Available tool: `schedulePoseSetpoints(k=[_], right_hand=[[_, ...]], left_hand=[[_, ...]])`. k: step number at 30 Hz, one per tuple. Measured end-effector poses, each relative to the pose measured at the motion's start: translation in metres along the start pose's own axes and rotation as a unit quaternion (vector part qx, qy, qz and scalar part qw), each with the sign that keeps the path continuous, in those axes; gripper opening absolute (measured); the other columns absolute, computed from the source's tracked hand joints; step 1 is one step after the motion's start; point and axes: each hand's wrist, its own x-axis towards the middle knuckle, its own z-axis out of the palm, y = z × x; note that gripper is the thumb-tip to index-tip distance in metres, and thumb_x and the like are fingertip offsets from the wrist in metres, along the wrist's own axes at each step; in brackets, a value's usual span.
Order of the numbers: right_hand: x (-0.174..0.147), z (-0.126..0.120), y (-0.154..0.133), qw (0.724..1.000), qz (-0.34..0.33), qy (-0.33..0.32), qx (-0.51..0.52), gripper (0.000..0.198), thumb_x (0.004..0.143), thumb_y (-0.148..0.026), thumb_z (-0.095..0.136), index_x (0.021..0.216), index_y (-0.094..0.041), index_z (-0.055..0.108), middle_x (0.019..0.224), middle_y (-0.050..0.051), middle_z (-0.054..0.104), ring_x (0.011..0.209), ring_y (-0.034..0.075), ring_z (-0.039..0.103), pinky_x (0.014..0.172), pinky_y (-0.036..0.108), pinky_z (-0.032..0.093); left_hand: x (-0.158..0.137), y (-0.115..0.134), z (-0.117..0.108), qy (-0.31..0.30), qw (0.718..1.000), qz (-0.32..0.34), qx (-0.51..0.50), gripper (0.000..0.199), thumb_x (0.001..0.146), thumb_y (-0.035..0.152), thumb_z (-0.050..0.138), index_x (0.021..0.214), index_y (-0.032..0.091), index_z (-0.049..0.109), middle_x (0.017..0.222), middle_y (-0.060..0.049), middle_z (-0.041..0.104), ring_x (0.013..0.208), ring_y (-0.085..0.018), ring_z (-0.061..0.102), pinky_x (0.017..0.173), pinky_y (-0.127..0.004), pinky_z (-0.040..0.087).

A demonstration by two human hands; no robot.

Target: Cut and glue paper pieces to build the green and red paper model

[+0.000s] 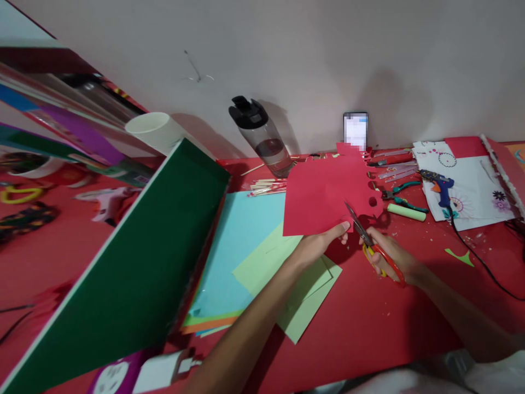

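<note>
A sheet of red paper point(320, 191), its right edge cut in scallops, is held up over the table. My left hand point(328, 238) pinches it near the lower right corner, thumb on top. In my right hand point(389, 254) is a pair of scissors point(369, 238) with one red and one yellow handle. Their blades point up and left, and the tips reach the sheet's lower right part. Whether the blades are cutting into the paper I cannot tell. Pale green sheets point(266, 254) and light blue paper point(233, 235) lie beneath my left arm.
A green board point(135, 257) stands slanted at left. Behind are a water bottle point(264, 137), a white cup point(153, 128) and a phone point(355, 131) against the wall. At right lie pliers point(404, 197), a light green roll point(406, 212) and a blue glue gun point(442, 186) with its cord.
</note>
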Motion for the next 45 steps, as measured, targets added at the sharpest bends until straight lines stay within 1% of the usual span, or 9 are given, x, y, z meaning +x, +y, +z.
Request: schedulePoseSetpoints(k=[5, 10, 14, 19, 25, 33, 37, 40, 45], right_hand=[[0.0, 0.0, 0.0, 1.0, -0.005, -0.003, 0.006, 0.063, 0.096, -0.084, 0.048, 0.115, -0.025, 0.048, 0.068, -0.006, 0.053, 0.05, 0.012, 0.052, 0.047, 0.023, 0.039], [-0.001, 0.0, -0.001, 1.0, -0.001, -0.004, 0.015, 0.061, 0.096, -0.083, 0.049, 0.114, -0.024, 0.047, 0.068, -0.006, 0.053, 0.05, 0.012, 0.051, 0.048, 0.024, 0.038], [-0.001, 0.0, -0.003, 1.0, 0.005, -0.004, 0.018, 0.058, 0.097, -0.08, 0.051, 0.112, -0.025, 0.047, 0.069, -0.006, 0.052, 0.051, 0.012, 0.05, 0.049, 0.024, 0.039], [0.0, 0.0, -0.001, 1.0, 0.008, 0.003, 0.016, 0.06, 0.095, -0.081, 0.053, 0.115, -0.025, 0.048, 0.07, -0.006, 0.049, 0.052, 0.012, 0.05, 0.049, 0.024, 0.04], [-0.001, 0.001, 0.001, 1.0, 0.013, 0.0, 0.02, 0.06, 0.096, -0.081, 0.051, 0.116, -0.024, 0.048, 0.07, -0.007, 0.05, 0.05, 0.011, 0.049, 0.047, 0.023, 0.039], [-0.001, 0.0, -0.005, 1.0, 0.018, -0.001, 0.002, 0.055, 0.099, -0.076, 0.052, 0.12, -0.025, 0.048, 0.072, -0.006, 0.05, 0.052, 0.011, 0.05, 0.048, 0.023, 0.041], [0.0, -0.001, -0.01, 0.999, 0.033, 0.004, -0.022, 0.05, 0.1, -0.072, 0.053, 0.116, -0.025, 0.049, 0.071, -0.007, 0.049, 0.049, 0.011, 0.051, 0.047, 0.023, 0.042], [0.001, 0.0, -0.012, 0.999, 0.047, 0.013, -0.015, 0.05, 0.099, -0.072, 0.053, 0.114, -0.025, 0.049, 0.075, -0.006, 0.054, 0.047, 0.01, 0.052, 0.046, 0.023, 0.044], [0.001, 0.001, -0.009, 0.998, 0.057, 0.016, -0.018, 0.046, 0.1, -0.067, 0.055, 0.116, -0.025, 0.049, 0.083, -0.002, 0.064, 0.048, 0.01, 0.056, 0.045, 0.023, 0.045]], left_hand=[[-0.001, 0.0, 0.0, 0.007, 1.0, 0.013, -0.012, 0.049, 0.087, 0.066, 0.06, 0.063, 0.024, 0.065, 0.083, -0.006, 0.075, 0.088, -0.026, 0.068, 0.092, -0.038, 0.05], [-0.003, 0.003, 0.001, 0.004, 1.0, 0.003, -0.006, 0.049, 0.087, 0.066, 0.06, 0.062, 0.024, 0.064, 0.082, -0.006, 0.075, 0.087, -0.026, 0.069, 0.09, -0.038, 0.05], [-0.002, 0.004, 0.001, 0.006, 1.0, 0.007, -0.011, 0.048, 0.085, 0.066, 0.061, 0.061, 0.024, 0.064, 0.082, -0.007, 0.075, 0.087, -0.027, 0.07, 0.091, -0.039, 0.051], [-0.003, 0.004, 0.001, 0.012, 1.0, 0.005, -0.01, 0.047, 0.085, 0.065, 0.061, 0.06, 0.025, 0.065, 0.081, -0.007, 0.075, 0.088, -0.028, 0.071, 0.091, -0.04, 0.051], [-0.002, 0.003, 0.001, 0.007, 1.0, 0.003, -0.009, 0.049, 0.086, 0.067, 0.06, 0.063, 0.024, 0.066, 0.084, -0.008, 0.077, 0.089, -0.028, 0.07, 0.092, -0.04, 0.052], [-0.001, 0.001, 0.0, -0.003, 1.0, -0.001, -0.005, 0.05, 0.087, 0.068, 0.06, 0.064, 0.024, 0.065, 0.084, -0.007, 0.075, 0.089, -0.027, 0.07, 0.093, -0.038, 0.051], [0.0, -0.002, 0.0, -0.003, 1.0, 0.009, -0.01, 0.05, 0.087, 0.067, 0.061, 0.063, 0.023, 0.065, 0.086, -0.007, 0.076, 0.089, -0.026, 0.07, 0.093, -0.038, 0.051], [0.001, -0.003, -0.001, -0.003, 1.0, 0.007, -0.008, 0.051, 0.088, 0.067, 0.061, 0.064, 0.023, 0.066, 0.085, -0.007, 0.076, 0.087, -0.026, 0.068, 0.095, -0.039, 0.05], [0.001, -0.003, 0.0, 0.0, 0.999, 0.034, -0.029, 0.049, 0.088, 0.065, 0.064, 0.063, 0.022, 0.066, 0.08, -0.005, 0.073, 0.083, -0.024, 0.067, 0.093, -0.038, 0.05]])
